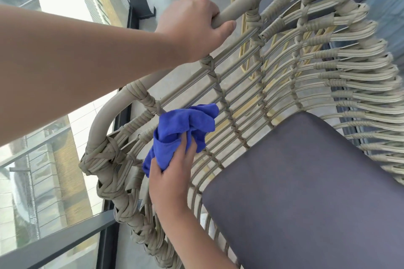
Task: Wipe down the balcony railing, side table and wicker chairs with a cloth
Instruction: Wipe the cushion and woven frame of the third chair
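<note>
1. The left hand (pixel 192 28) is clenched round the top rail of the wicker chair (pixel 284 67), steadying it near the grey balcony railing (pixel 59 244).
2. The right hand (pixel 172 179) grips a bunched blue cloth (pixel 183 129) and presses it against the inner side of the woven backrest, just above the grey seat cushion (pixel 306 192).
3. To do this well, I would follow each strand lengthwise, push cloth into the knotted crossings — dust likely gathers there — and refold to a clean face.
4. No brand, label or writing can be read on anything here.
</note>
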`<state>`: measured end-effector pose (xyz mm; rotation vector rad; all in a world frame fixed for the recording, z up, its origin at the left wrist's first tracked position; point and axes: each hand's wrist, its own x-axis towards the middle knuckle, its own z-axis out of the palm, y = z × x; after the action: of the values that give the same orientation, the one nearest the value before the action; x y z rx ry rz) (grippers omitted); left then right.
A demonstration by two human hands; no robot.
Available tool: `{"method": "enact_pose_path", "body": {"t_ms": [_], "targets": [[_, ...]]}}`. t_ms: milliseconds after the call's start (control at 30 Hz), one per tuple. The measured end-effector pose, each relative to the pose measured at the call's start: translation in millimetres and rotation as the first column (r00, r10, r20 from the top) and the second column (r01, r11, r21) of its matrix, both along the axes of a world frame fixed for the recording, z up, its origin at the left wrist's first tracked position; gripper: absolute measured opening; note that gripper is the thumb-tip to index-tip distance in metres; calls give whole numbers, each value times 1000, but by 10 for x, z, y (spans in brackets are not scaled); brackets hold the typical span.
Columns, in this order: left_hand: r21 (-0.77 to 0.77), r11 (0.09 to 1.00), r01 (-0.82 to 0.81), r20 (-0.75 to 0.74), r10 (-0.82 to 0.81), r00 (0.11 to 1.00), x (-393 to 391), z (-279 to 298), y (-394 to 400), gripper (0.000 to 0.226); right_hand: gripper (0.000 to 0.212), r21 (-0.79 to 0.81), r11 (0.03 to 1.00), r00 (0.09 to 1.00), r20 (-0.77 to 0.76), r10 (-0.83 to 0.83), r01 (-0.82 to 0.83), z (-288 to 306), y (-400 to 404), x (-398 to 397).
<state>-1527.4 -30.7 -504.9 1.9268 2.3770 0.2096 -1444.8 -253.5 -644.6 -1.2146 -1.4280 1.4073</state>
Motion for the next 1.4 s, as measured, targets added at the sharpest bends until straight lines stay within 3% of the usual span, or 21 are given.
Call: {"method": "enact_pose_path", "body": {"t_ms": [100, 333, 467, 600, 700, 900, 967, 1200, 1400], "targets": [[0, 1000, -3, 8, 3, 1000, 6, -1, -6, 53, 80, -5, 999, 999, -17, 52, -52, 10, -93, 31], [1, 1000, -9, 12, 9, 1000, 5, -2, -14, 53, 74, -16, 1000, 997, -71, -13, 12, 30, -60, 65], [-4, 1000, 0, 17, 0, 1000, -6, 4, -7, 52, 65, -55, 992, 979, -161, -121, 114, 41, 194, 259], [-8, 1000, -3, 19, 3, 1000, -18, 4, 0, 51, 65, -46, 958, 948, -137, -287, 283, 57, 814, 495], [-7, 1000, -2, 23, 2, 1000, -27, -7, 6, 51, 66, 54, 924, 923, -92, -374, 380, 71, 1464, 660], [-17, 1000, 18, 56, -17, 998, -35, -4, 20, 50, 75, 429, 813, 893, 32, -450, 394, 343, 2741, 865], [-20, 1000, 19, 58, -18, 998, -38, 5, 21, 49, 82, 441, 808, 883, 69, -464, 390, 469, 3017, 881], [-29, 1000, 10, 78, -8, 997, -34, 10, 27, 49, 84, 336, 889, 921, 123, -371, 313, 156, 2828, 647], [-21, 1000, 11, 93, -9, 996, -42, -2, 25, 49, 80, 415, 857, 905, 156, -396, 304, 177, 2649, 577]]}}
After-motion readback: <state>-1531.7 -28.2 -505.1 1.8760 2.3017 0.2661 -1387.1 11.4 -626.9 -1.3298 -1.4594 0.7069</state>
